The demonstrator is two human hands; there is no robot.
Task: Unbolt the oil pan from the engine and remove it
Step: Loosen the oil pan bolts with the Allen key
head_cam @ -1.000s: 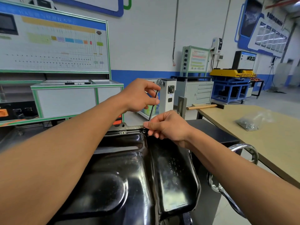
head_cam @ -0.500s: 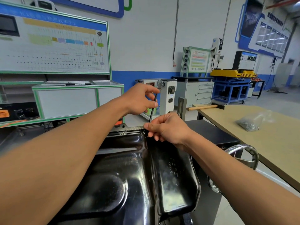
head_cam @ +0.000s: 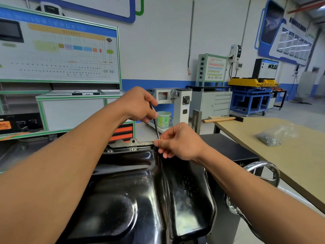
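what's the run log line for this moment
step: unbolting pan rim | left hand: grips hex key top | right hand: pinches key's lower end at rim | oil pan: in place

Left hand (head_cam: 137, 105): raised, fingers curled round thin black key (head_cam: 155, 124) top. Right hand (head_cam: 179, 142): lower, pinching its bottom end. Forearms bare, outstretched.

The left hand (head_cam: 137, 106) twists the thin key (head_cam: 155, 125) round, so its top now leans left where it leaned right before.
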